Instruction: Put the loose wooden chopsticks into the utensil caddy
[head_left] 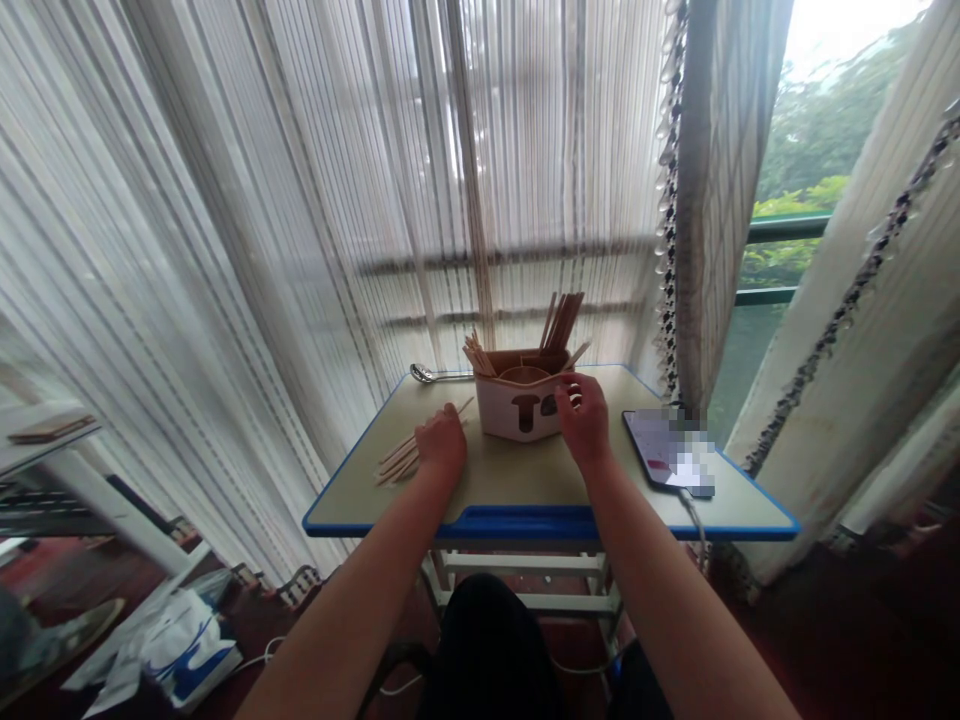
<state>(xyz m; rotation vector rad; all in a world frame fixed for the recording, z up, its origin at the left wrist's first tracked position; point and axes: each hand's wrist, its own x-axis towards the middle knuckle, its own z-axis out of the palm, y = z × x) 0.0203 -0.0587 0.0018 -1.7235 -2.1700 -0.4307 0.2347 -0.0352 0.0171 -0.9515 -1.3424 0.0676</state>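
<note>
A pale chopstick holder [501,412] with dark cut-out shapes on its front stands upright on the small table. Dark brown chopsticks [562,322] rise from its back right, and a bunch of light wooden chopsticks [478,355] leans at its left. One more light stick [577,354] tilts out on the right. My left hand [442,437] is closed over loose light chopsticks [399,463] lying on the tabletop, one tip poking out past the fingers. My right hand [585,412] curls its fingers round the holder's right front corner; its fingertips are partly hidden.
A metal slotted spoon [424,374] lies behind the holder at the back left. To the right, a phone [664,455] rests with a cable [694,515] plugged in. The table [517,480] has a blue edge. Sheer curtains [337,200] hang close behind it.
</note>
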